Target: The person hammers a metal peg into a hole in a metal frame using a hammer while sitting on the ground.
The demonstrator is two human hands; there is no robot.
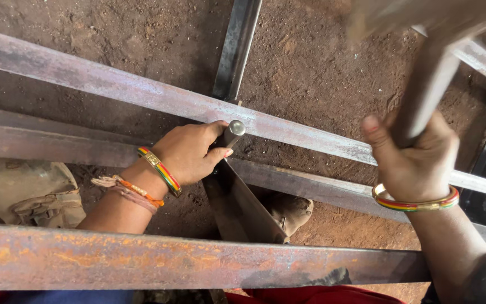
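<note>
Both hands grip tools among rusty steel bars (142,93): our right hand (414,160) clenches a raised, blurred hammer handle (426,95), our left hand (189,152) steadies a steel punch (233,133) against the bar, so a square blow on its head seems due.

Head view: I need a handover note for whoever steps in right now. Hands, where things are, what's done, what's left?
Left hand: fingers shut round a steel punch, its tip hidden behind the short plate by the long flat bar.
Right hand: gripping a hammer handle, raised; its head is blurred at the top edge.
Done: punch placed and held.
Left: judging by the raised hammer, the blow on the punch; any mark cannot be seen.
</note>
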